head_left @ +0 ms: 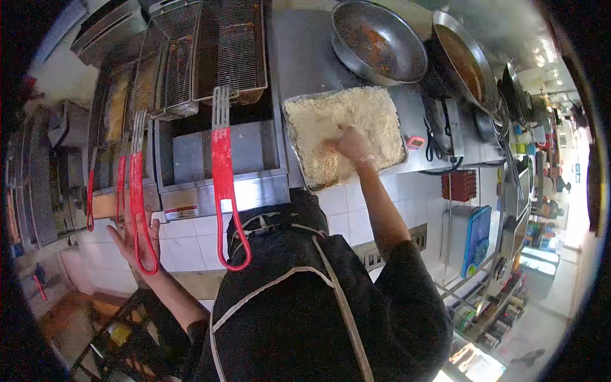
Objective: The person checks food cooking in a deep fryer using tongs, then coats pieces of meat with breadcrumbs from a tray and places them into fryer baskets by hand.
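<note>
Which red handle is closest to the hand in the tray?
The rightmost looped red handle; the other red handles are farther left, away from the right hand.

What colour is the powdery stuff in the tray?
The powdery stuff is pale cream; it shows best in the head view.

Commercial-style kitchen: fryer baskets (pixel 240 60), steel counter (pixel 300 54), large pans (pixel 407 56).

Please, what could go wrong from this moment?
The tray sits at the counter's front edge, so the right hand, in the pale coating, might push some over. The red handles stick out past the metal front, so the left hand, close to one, might knock a basket by accident.
</note>
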{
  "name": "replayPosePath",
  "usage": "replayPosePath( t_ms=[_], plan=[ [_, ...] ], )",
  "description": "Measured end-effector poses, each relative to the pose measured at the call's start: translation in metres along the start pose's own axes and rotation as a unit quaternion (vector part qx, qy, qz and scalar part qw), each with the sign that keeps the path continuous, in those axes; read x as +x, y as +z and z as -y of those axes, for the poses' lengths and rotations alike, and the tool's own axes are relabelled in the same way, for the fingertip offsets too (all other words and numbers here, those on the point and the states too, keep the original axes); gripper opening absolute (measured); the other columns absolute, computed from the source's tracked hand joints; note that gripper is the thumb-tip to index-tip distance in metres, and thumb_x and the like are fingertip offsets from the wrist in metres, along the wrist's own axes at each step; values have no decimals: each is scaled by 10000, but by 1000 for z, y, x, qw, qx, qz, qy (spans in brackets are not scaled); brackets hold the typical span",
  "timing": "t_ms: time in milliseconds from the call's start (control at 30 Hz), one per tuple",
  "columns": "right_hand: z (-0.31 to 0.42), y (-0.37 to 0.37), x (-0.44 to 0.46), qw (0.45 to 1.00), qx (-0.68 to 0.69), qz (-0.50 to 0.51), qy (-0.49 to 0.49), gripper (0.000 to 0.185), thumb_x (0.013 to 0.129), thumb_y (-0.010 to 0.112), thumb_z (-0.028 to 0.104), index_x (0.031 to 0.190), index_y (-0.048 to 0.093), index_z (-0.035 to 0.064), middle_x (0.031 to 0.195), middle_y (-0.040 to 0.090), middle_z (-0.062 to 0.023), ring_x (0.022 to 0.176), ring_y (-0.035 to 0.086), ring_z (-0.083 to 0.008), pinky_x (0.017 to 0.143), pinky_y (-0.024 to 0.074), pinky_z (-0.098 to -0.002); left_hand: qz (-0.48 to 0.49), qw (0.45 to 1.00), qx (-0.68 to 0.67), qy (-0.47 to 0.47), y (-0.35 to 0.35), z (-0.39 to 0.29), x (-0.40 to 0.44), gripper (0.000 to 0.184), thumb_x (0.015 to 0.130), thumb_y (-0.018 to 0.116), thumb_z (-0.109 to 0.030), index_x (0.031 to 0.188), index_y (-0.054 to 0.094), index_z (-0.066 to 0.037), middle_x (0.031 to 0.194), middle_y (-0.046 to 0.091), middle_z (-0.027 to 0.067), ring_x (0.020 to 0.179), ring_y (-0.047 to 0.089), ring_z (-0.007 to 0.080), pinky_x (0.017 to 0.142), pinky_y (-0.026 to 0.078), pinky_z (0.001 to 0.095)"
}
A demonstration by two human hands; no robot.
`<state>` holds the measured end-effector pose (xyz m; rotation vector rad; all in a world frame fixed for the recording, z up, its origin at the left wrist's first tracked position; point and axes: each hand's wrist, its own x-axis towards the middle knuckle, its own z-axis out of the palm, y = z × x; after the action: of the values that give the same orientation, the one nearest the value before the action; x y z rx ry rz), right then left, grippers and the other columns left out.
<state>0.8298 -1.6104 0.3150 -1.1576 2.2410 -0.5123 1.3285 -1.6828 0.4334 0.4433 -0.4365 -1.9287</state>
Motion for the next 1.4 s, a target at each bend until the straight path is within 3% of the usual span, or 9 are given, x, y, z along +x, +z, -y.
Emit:
replayPosePath(
  t_ms=[100,300,533,700,733,767,1000,1133,1400],
  plan=[
    [5,-11,10,980,-173,44,-83,637,604,728,492,1043,620,44,958,633,-193,910,615,-290,798,465,-352,-4,996,88,5,1,-9,-4,790,866,434,-520,1389,131,-13,1371,287,222,1101,483,338,822,493,445],
    [54,-12,12,963,-241,105,51,645,569,744,513,987,634,34,950,635,-191,898,610,-296,775,473,-362,74,982,164,-52,19,-1,17,761,880,433,-458,1372,126,34,1325,302,287,1093,487,354,773,523,439],
    [27,27,-6,978,-195,-27,-67,776,549,785,444,1078,511,-52,949,620,-224,900,606,-333,739,489,-383,45,997,32,-52,11,5,31,502,910,400,-147,1334,213,46,1256,399,273,1000,554,353,681,562,415],
    [-9,24,13,982,180,58,-4,749,681,734,261,1228,366,-94,962,603,-230,939,593,-323,802,473,-387,33,998,46,-33,10,7,38,519,902,408,-133,1341,200,49,1206,459,253,950,582,330,609,574,388],
    [-25,15,7,853,503,136,-45,716,677,733,152,1230,352,-96,1033,579,-224,999,571,-293,859,459,-393,44,996,59,-42,12,6,41,532,896,418,-132,1343,196,53,1185,478,247,914,596,324,591,574,379],
    [-31,5,9,852,499,147,-55,716,677,733,152,1230,352,-96,1033,579,-224,999,571,-293,859,459,-393,53,995,73,-49,16,5,44,546,890,428,-132,1345,193,57,1163,497,241,878,609,318,572,574,371],
    [172,-90,-7,900,389,93,-173,570,682,721,242,1131,473,-8,1046,570,-117,958,565,-226,902,434,-356,74,992,90,-54,19,4,59,605,841,493,-162,1337,227,61,1086,543,210,735,640,266,535,555,306],
    [268,-90,38,956,7,28,-291,629,634,745,252,1135,474,-16,1047,570,-131,959,560,-220,840,438,-327,79,986,139,-41,14,4,60,647,841,512,-184,1335,193,85,1070,556,188,669,632,248,521,524,316],
    [290,11,128,824,-338,104,-443,442,618,722,162,999,522,59,952,602,-170,906,567,-348,775,457,-404,65,979,188,-32,15,1,57,641,804,550,-255,1317,298,35,1034,571,177,656,631,215,554,503,280]
  ],
)
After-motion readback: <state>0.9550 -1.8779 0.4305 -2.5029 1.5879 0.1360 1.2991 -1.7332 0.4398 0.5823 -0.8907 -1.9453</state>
